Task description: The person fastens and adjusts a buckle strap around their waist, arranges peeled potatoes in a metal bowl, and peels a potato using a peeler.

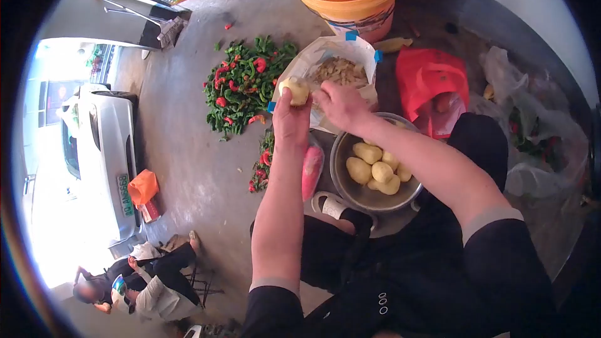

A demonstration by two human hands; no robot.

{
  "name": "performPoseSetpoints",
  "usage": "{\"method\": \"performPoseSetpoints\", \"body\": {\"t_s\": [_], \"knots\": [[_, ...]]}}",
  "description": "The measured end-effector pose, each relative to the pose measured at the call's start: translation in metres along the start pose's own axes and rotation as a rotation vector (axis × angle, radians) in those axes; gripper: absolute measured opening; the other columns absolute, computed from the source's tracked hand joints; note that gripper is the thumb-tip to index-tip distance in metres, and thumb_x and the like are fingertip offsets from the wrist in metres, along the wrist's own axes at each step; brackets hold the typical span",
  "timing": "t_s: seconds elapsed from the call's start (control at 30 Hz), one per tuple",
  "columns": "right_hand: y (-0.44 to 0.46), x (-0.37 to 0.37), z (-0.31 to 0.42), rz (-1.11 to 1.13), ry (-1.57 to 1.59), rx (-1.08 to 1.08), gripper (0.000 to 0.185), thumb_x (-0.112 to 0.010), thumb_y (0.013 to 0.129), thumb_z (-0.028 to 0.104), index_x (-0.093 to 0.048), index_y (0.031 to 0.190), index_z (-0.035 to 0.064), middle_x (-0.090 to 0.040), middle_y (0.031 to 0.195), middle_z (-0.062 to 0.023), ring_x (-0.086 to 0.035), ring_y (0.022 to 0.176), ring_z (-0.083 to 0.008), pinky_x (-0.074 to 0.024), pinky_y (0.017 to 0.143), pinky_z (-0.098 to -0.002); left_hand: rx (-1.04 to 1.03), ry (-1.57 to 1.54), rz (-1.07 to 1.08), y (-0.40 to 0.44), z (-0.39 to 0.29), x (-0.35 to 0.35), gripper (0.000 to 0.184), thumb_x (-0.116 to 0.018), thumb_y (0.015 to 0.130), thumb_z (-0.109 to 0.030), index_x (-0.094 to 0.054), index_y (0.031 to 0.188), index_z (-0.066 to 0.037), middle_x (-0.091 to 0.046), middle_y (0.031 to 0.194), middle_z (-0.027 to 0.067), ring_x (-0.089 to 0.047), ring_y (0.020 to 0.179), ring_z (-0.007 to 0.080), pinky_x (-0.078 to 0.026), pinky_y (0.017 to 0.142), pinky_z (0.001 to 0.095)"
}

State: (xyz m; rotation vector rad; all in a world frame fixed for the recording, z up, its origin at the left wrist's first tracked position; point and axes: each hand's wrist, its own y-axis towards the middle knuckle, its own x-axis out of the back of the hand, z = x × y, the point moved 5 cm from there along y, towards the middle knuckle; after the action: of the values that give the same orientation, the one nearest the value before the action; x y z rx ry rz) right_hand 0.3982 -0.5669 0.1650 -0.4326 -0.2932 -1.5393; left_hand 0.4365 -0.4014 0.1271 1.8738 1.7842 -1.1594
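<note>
My left hand [292, 119] is wrapped round a pale peeled potato [295, 90], held up over the edge of a white paper-lined bag [369, 94]. Brown peelings [341, 71] lie inside that bag. Just right of the potato, my right hand [340, 105] has its fingers closed; what they hold, if anything, is too small to make out. Below my right forearm stands a metal pot [341, 183] with several peeled potatoes [382, 172] in it.
Green and red peppers [244, 81] lie heaped on the floor. An orange bucket [350, 9] stands beyond the bag, and a red bag [426, 66] to its right. Clear plastic bags [532, 112] lie far right. People [159, 288] sit lower left, near a white car [103, 163].
</note>
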Motion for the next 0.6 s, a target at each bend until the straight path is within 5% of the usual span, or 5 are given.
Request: {"method": "performPoseSetpoints", "body": {"t_s": [0.3,0.6], "knots": [[0.019,0.007,-0.048,-0.184,-0.047,-0.090,0.035,-0.055,0.100,0.035,-0.065,0.094,0.0023,-0.070,0.093,-0.0257,-0.066,0.094,-0.0485,-0.0507,0.083,-0.0573,0.068,-0.007,0.012,-0.013,-0.001,-0.019,0.042,-0.060,0.099,-0.015,-0.051,0.136,0.002,-0.059,0.135,0.0164,-0.056,0.129,0.0332,-0.045,0.115,0.0486],[0.016,0.014,0.005,0.002,-0.035,0.162,0.035,-0.056,0.099,0.037,-0.069,0.095,0.0040,-0.070,0.091,-0.0263,-0.069,0.094,-0.0447,-0.0514,0.083,-0.0559,-0.035,0.343,0.057,-0.011,-0.005,-0.019,0.049,-0.060,0.094,-0.007,-0.050,0.141,0.003,-0.060,0.133,0.0161,-0.062,0.122,0.0296,-0.049,0.111,0.0450]]}}
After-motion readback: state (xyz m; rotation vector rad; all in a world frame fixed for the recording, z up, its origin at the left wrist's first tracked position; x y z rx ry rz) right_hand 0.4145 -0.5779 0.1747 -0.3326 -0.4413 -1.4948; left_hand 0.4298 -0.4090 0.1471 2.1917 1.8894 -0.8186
